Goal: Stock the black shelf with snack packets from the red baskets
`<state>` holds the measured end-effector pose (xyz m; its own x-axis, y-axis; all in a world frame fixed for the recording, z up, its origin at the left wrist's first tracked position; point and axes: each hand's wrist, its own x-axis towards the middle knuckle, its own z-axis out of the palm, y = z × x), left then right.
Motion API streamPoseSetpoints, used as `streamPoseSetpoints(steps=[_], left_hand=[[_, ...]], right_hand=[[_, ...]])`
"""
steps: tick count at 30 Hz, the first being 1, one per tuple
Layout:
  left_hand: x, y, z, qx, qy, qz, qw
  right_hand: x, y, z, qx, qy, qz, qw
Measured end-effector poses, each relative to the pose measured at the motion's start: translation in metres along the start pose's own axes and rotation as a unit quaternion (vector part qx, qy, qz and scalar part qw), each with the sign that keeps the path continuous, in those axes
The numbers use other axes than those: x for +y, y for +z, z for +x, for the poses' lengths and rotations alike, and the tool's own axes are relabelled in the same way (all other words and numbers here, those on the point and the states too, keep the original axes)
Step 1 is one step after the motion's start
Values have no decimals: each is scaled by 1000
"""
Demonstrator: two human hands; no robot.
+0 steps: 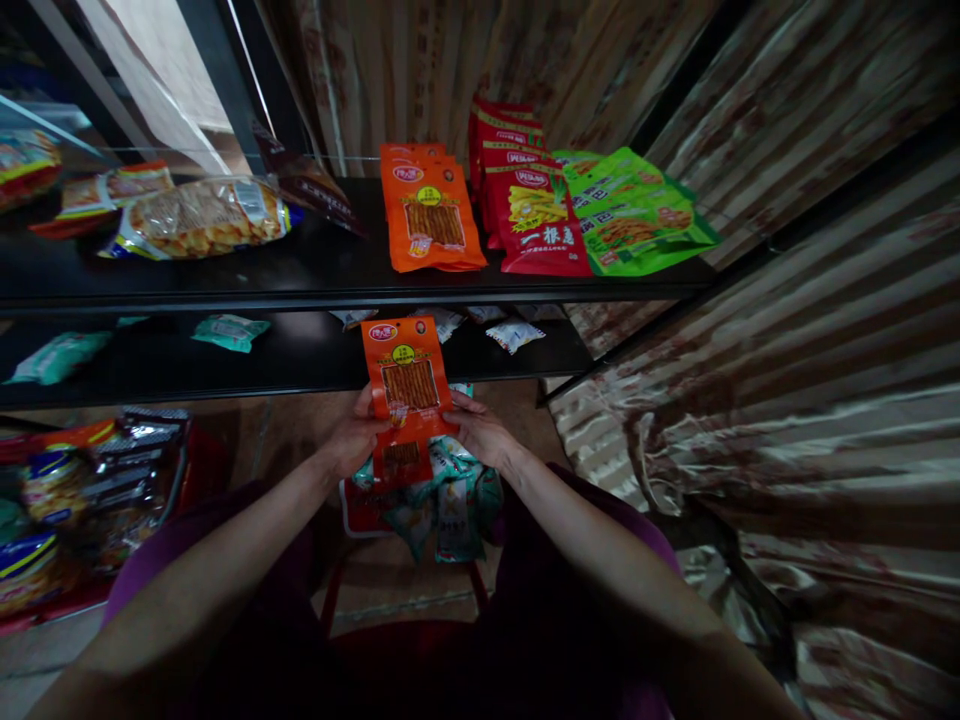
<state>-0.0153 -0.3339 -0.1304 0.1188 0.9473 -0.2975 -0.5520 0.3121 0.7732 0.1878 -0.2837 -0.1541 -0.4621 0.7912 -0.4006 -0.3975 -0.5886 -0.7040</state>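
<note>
An orange snack packet (pixel 409 375) is held upright, its printed front facing me, before the lower shelf. My left hand (pixel 358 432) grips its left edge, and my right hand (pixel 476 428) grips its right edge. Below the packet, several green snack packets (pixel 457 510) lie partly hidden by it and by my hands. On the upper shelf stand similar orange packets (pixel 431 215), with red packets (pixel 532 215) beside them and green packets (pixel 637 220) at the right.
The black upper shelf (pixel 330 275) also bears a clear bag of snacks (pixel 206 215) at the left. Small teal packets (pixel 232 332) lie on the lower shelf (pixel 300 365). A red basket (pixel 199 465) of packets sits at lower left. Patterned curtain (pixel 825 400) hangs at the right.
</note>
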Motion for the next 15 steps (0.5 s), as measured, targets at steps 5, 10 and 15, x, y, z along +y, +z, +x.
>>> streamPoseSetpoints(steps=[5,10,15], left_hand=[[-2,-1,0,13,0,2,1000],[-9,1,-1,23,24,5,999],[-15,2,0,57,60,56,995]], right_hand=[[1,-1,1,-7,1,-27,1000],[12,-9,8,15,-66,-141,988],[12,-14,11,136,-245,-382,881]])
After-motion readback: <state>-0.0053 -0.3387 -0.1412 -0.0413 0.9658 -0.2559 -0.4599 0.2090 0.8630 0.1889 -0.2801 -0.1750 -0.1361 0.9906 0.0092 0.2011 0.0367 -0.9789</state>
